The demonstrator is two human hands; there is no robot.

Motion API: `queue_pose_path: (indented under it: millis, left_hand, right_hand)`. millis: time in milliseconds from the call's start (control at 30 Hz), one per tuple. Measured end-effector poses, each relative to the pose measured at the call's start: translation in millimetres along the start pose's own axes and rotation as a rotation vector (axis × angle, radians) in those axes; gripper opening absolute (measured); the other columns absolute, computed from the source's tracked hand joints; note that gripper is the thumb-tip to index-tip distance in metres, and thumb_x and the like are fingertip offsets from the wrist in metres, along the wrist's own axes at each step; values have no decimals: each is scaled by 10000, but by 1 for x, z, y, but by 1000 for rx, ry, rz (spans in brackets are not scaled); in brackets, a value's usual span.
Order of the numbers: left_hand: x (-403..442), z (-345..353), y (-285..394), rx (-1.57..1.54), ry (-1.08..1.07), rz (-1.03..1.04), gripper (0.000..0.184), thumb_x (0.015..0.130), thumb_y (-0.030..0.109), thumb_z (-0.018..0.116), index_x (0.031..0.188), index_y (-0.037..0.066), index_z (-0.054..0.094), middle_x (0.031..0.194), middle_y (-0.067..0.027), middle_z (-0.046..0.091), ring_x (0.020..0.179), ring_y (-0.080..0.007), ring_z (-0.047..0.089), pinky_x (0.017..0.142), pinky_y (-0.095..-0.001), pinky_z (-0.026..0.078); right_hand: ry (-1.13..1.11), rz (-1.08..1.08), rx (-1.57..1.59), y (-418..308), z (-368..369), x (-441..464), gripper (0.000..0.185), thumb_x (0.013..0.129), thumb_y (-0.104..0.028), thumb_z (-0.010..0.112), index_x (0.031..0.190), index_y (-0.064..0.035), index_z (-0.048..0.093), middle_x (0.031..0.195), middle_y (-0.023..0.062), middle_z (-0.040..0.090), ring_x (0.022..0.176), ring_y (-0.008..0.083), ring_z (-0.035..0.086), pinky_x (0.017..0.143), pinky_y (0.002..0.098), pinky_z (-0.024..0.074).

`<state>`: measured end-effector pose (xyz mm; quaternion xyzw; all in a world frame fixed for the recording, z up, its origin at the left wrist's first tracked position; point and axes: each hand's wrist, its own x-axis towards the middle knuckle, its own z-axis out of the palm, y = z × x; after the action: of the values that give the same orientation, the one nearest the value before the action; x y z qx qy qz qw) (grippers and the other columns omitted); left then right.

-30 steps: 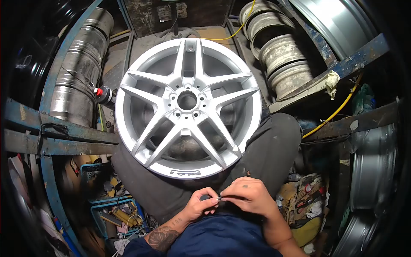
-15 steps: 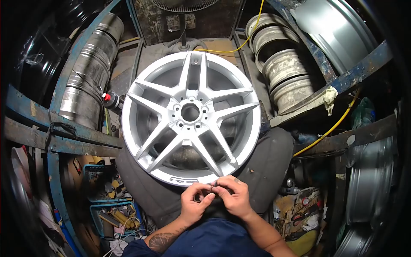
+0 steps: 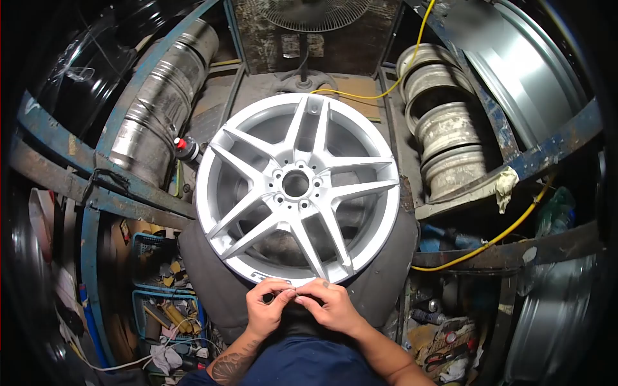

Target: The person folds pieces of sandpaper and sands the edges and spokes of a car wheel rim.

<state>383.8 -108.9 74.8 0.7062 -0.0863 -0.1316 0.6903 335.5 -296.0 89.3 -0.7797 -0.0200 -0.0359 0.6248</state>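
Observation:
A silver alloy wheel with paired spokes lies face up across my lap, over dark grey trousers. Just off its near rim, my left hand and my right hand meet fingertip to fingertip. Thumb and forefinger are pinched on both sides. Whatever sits between them is too small to name. Dark marks show on the near edge of the rim, partly covered by my left fingers.
Worn steel rims are stacked on the left and right behind blue metal frames. A fan stands at the back. Blue baskets of scraps sit lower left. A yellow cable runs along the right; a red-capped bottle stands left.
The view has shifted, so the wheel sits lower and slightly right. My pinched hands have moved left along the near rim and now partly cover its dark marks.

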Motion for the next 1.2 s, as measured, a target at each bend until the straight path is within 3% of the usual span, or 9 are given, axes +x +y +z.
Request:
queue_pose_path:
  millis: [167, 467, 633, 833, 933, 1067, 1167, 1200]
  left_hand:
    - [-2, 10, -4, -23, 73, -51, 91, 946, 69, 771, 961, -19, 751, 961, -68, 705, 684, -68, 603, 584, -220, 458]
    - [14, 40, 9, -64, 30, -92, 100, 962, 71, 757, 993, -22, 733, 934, -60, 690, 674, -73, 604, 562, -209, 445]
    - [23, 30, 9, -104, 5, -278, 115, 971, 96, 758, 1012, -2, 715, 877, -23, 676, 655, -52, 588, 561, -199, 443]
    - [29, 21, -1, -143, -68, -213, 125, 971, 113, 761, 981, 13, 687, 859, -20, 668, 650, -46, 579, 560, -199, 449]
    - [33, 15, 1, -215, -100, -174, 119, 972, 108, 755, 966, 16, 679, 860, -27, 671, 647, -54, 585, 560, -203, 457]
    - [30, 9, -4, -335, -67, -173, 112, 981, 106, 741, 968, 22, 668, 853, -36, 672, 645, -68, 596, 559, -205, 466]
    - [30, 7, -4, -455, -67, -305, 118, 985, 115, 738, 988, 24, 662, 847, -39, 670, 639, -72, 599, 549, -203, 464]
    - [33, 8, 2, -502, -62, -336, 124, 982, 120, 750, 1005, 18, 684, 787, -2, 655, 620, -26, 562, 539, -180, 432]
  right_hand:
    - [31, 19, 73, 6, -3, 0, 166, 928, -84, 763, 1079, -18, 746, 948, 125, 729, 767, 235, 703, 705, 330, 555]
    - [192, -93, 88, 20, -21, 1, 187, 893, -42, 786, 1076, -17, 756, 936, 129, 742, 803, 238, 721, 729, 325, 569]
    - [251, -116, 15, 18, -13, 7, 172, 888, -25, 782, 1056, -5, 750, 923, 129, 737, 776, 244, 718, 696, 318, 567]
    - [245, -159, -193, 6, -9, 9, 168, 888, -16, 776, 1053, -4, 746, 917, 133, 736, 778, 251, 718, 697, 333, 574]
    - [196, -57, -159, -1, -4, 11, 169, 887, -5, 774, 1054, -7, 746, 931, 132, 741, 789, 252, 724, 706, 336, 577]
    - [187, -119, -197, -7, 4, 21, 183, 881, 2, 780, 1060, -14, 744, 941, 129, 746, 802, 253, 731, 708, 335, 580]
    - [176, -121, -261, -12, 5, 28, 192, 879, 3, 783, 1066, -19, 743, 946, 126, 749, 806, 252, 733, 704, 331, 580]
    - [174, -118, -285, -14, 5, 29, 194, 879, 2, 783, 1067, -20, 743, 948, 125, 749, 806, 252, 733, 703, 330, 580]
